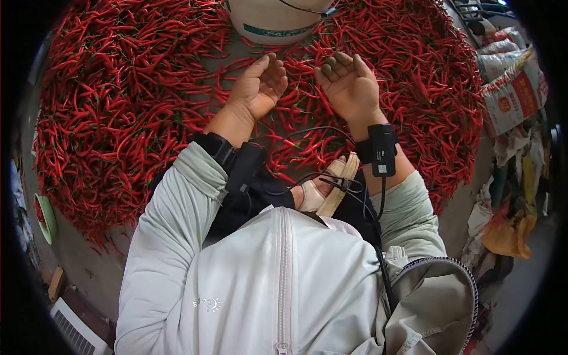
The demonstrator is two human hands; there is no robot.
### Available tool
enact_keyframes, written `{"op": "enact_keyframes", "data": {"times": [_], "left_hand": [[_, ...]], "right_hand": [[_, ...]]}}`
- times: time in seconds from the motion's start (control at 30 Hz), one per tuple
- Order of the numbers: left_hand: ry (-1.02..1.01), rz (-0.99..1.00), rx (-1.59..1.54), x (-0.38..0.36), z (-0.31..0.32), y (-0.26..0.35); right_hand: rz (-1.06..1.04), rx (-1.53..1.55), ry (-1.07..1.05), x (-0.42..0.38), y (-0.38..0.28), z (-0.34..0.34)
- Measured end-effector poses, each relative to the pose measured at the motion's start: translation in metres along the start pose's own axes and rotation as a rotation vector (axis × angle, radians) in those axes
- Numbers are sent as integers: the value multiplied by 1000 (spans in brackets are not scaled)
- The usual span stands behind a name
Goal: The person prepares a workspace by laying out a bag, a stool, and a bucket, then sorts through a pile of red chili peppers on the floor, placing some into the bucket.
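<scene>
My left hand [260, 86] is held above the red chili peppers [142, 89], palm turned inward and fingers loosely curled but apart. Nothing shows in it. Level with it, my right hand [350, 87] has its palm up and its fingers half bent, with dark smudges on the fingertips. It holds nothing that I can see. A white bucket [273, 21] with a dark green band stands on the floor just beyond both hands. Chili peppers with green stems lie in a thick layer all around, thinner between my hands and the bucket.
Black devices with cables are strapped to both wrists; a cable [378, 213] hangs past my right forearm. My sandalled foot [313, 194] is below my hands. Printed sacks [512, 97] are piled at the right. A pale green bowl [46, 219] stands at the far left.
</scene>
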State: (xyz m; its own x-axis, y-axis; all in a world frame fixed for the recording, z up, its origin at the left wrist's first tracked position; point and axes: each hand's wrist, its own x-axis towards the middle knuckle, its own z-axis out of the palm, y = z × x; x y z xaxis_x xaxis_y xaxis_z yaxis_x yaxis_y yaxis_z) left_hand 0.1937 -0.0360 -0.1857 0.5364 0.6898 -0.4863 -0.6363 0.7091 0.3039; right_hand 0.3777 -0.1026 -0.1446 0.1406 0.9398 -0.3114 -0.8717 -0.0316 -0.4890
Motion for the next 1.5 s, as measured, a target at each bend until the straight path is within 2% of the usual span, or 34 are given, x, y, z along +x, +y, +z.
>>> {"op": "enact_keyframes", "data": {"times": [0.07, 0.17, 0.2, 0.23, 0.27, 0.3, 0.33, 0.37, 0.4, 0.43, 0.47, 0.5, 0.53, 0.57, 0.6, 0.7, 0.8, 0.83, 0.87, 0.9, 0.93, 0.97, 1.03, 1.1, 1.13, 1.17, 1.2, 1.23, 1.3, 1.33, 1.4, 1.43, 1.47, 1.5], "left_hand": [[14, 1, -35, 0, -3, 1], [71, -3, 0, -2, -17, 7], [76, 16, 5, -6, -24, 11], [175, 98, 339, -10, -32, 15], [280, 180, 672, -9, -42, 21], [292, 196, 677, -5, -62, 32], [305, 383, 1139, 0, -93, 50], [308, 565, 1604, -1, -113, 69], [321, 572, 1612, -5, -120, 89], [345, 734, 1854, -11, -124, 107], [364, 898, 2093, -15, -127, 120], [374, 898, 2097, -15, -127, 132], [405, 833, 2183, -13, -126, 142], [435, 763, 2266, -11, -125, 149], [458, 579, 2361, -7, -123, 153], [559, 446, 2458, 9, -113, 120], [545, 347, 2464, 29, -108, 74], [539, 300, 2466, 33, -106, 60], [537, 302, 2463, 35, -103, 51], [505, 408, 2456, 35, -100, 42], [476, 511, 2447, 34, -98, 34], [480, 512, 2444, 33, -96, 27], [239, 368, 2096, 31, -93, 15], [48, 616, 2014, 35, -111, -9], [56, 616, 2014, 32, -107, -17], [-48, 584, 1960, 28, -100, -26], [-150, 551, 1902, 22, -94, -32], [-147, 546, 1900, 13, -86, -33], [-352, 564, 1782, -2, -68, -34], [-395, 601, 1741, -7, -66, -33], [-342, 616, 1681, -18, -65, -29], [-286, 639, 1625, -26, -60, -23], [-176, 569, 1619, -34, -53, -15], [-183, 560, 1616, -39, -52, -7]], "right_hand": [[-23, 92, 95, 4, 11, -4], [-24, 62, 175, 9, 28, -5], [1, 29, 136, 13, 34, -10], [11, 36, 118, 19, 42, -16], [-279, -720, -123, 26, 51, -19], [-583, -1465, -372, 33, 60, -22], [-63, -1121, -45, 37, 78, 0], [86, -1281, -90, 39, 91, 14], [-312, -1711, -398, 60, 118, -3], [-313, -1700, -408, 66, 135, 4], [-350, -1921, -504, 71, 152, 11], [-388, -2142, -603, 75, 161, 15], [-387, -2137, -612, 81, 164, 16], [-252, -2172, -666, 86, 167, 16], [-113, -2203, -717, 90, 168, 15], [-178, -2356, -687, 89, 152, -2], [-63, -2589, -712, 78, 104, -13], [-100, -2569, -665, 75, 91, -27], [-137, -2547, -620, 71, 78, -40], [-173, -2640, -629, 66, 63, -49], [-264, -2604, -619, 61, 51, -57], [-171, -2639, -625, 56, 36, -52], [-15, -2710, -566, 43, 11, -47], [53, -2745, -582, 36, -12, -48], [189, -2757, -534, 31, -20, -31], [327, -2762, -482, 24, -30, -12], [226, -2733, -425, 19, -35, -2], [130, -2699, -369, 15, -38, 5], [-28, -2531, -380, 14, -39, 14], [-19, -2530, -377, 13, -36, 18], [-96, -2295, -435, 10, -23, 26], [-86, -2294, -428, 11, -16, 25], [-88, -2242, -528, 14, -9, 20], [-89, -2188, -626, 16, 0, 13]]}}
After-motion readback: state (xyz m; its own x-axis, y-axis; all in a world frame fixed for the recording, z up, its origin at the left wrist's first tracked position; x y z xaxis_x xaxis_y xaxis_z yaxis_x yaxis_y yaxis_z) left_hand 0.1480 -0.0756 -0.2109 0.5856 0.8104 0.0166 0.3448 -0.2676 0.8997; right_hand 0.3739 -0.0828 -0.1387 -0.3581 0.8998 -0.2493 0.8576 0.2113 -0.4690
